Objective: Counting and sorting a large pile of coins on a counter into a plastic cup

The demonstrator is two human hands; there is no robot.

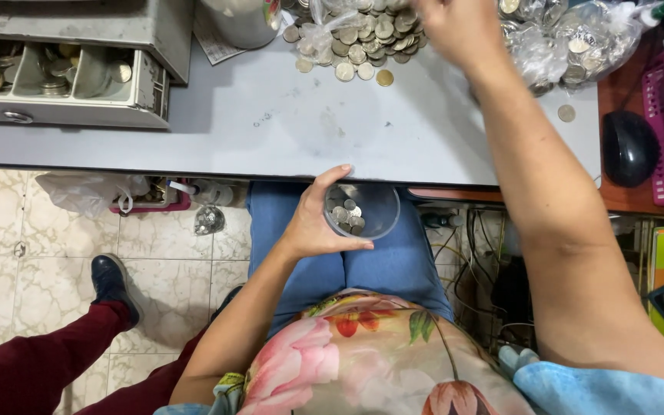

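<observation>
My left hand [313, 223] grips a clear cup [363, 209] w/ coins below the desk edge. Right hand [451, 27] sits over the coin pile [363, 42], grip unclear tbh. Bagged coins [578, 42] and mouse [629, 147] alongside.

A small clear plastic cup [363, 210] stands upright just below the near edge of the grey counter [217, 131], over the lap, gripped around its left side by the left hand [313, 223]. Its mouth faces up and silver coins lie loose in its bottom, filling only a shallow layer. A heap of silver coins [363, 42], with a few brassy ones, lies spread along the far edge of the counter, partly spilling from crumpled clear plastic bags; the right hand [455, 27] reaches into it, fingers hidden by blur
</observation>
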